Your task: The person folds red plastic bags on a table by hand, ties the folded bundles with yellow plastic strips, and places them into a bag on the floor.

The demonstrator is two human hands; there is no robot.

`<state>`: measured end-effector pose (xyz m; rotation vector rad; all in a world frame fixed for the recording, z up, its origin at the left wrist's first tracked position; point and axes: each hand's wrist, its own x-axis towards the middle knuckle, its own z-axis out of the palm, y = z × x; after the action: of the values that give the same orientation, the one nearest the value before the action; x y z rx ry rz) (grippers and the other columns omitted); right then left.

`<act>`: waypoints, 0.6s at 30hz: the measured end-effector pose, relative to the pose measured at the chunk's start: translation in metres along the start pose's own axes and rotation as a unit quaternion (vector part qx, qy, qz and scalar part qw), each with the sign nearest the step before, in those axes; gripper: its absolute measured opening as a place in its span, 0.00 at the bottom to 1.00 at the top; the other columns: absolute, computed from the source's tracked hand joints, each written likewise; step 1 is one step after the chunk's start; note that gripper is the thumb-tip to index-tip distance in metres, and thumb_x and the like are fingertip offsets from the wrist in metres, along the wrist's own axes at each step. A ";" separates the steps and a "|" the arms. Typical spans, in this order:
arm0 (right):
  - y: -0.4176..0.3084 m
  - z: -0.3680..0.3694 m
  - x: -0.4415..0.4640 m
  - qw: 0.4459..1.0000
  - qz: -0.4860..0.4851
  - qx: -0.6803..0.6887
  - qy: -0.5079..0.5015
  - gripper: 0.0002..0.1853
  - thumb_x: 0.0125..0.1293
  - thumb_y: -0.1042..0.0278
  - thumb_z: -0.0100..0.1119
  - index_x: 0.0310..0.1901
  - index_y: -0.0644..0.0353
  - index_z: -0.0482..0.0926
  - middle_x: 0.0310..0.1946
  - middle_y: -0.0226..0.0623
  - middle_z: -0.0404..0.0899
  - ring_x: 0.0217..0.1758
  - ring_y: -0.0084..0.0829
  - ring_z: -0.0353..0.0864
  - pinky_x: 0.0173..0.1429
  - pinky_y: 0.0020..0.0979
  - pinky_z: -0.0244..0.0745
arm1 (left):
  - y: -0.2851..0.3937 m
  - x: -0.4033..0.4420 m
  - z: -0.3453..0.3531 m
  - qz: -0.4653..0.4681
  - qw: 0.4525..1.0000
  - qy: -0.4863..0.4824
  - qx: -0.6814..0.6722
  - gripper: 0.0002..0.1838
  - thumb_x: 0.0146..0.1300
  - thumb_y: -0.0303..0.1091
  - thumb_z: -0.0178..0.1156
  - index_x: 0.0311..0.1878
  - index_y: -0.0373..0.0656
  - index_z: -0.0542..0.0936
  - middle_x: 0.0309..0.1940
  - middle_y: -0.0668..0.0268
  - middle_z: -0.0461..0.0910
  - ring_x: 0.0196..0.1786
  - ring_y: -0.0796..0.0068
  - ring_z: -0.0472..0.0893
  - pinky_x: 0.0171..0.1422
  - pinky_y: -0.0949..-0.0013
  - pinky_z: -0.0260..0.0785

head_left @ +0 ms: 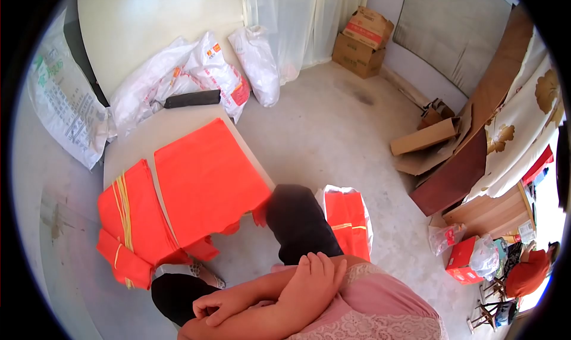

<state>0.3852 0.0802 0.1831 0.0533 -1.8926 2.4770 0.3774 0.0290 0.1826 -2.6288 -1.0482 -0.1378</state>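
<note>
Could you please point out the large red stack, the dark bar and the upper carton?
Large red stack [208, 179]: head view, middle of its top face.
Dark bar [192, 99]: head view, middle of its length.
Upper carton [363, 35]: head view, red stripe on its side.

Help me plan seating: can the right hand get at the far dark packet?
Probably not without leaning: the right hand is folded in, with the red sheets between it and the dark packet.

I view room remotely: pale concrete floor [303, 138], dark smudge [360, 95] near boxes [358, 54] stacked in far corner. Sheer white curtain [291, 24] hangs beside upright cream panel [160, 16]. Grey panel [455, 30] on pale wall [388, 1]. Flower-patterned cloth [516, 123], brown wooden panel [455, 176]; bright light [554, 227] at right edge.
</note>
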 end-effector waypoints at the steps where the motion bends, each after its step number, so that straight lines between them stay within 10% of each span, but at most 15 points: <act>1: -0.002 0.002 0.000 1.000 -0.002 0.005 0.001 0.24 0.62 0.48 0.72 0.30 0.62 0.74 0.29 0.32 0.73 0.35 0.25 0.72 0.42 0.30 0.70 | 0.000 -0.001 0.000 0.001 1.000 -0.002 0.000 0.16 0.71 0.38 0.56 0.57 0.41 0.79 0.49 0.54 0.83 0.52 0.60 0.83 0.59 0.61 0.76; 18: -0.041 0.014 -0.032 0.997 0.004 0.074 0.031 0.23 0.63 0.50 0.72 0.29 0.61 0.73 0.28 0.31 0.71 0.34 0.24 0.70 0.41 0.30 0.69 | -0.002 0.003 0.002 0.003 1.000 -0.006 -0.008 0.13 0.67 0.38 0.58 0.50 0.43 0.78 0.40 0.58 0.80 0.44 0.65 0.80 0.51 0.65 0.73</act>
<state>0.4187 0.0777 0.2248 -0.0287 -1.6868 2.5876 0.3783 0.0329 0.1816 -2.6494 -1.0483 -0.1292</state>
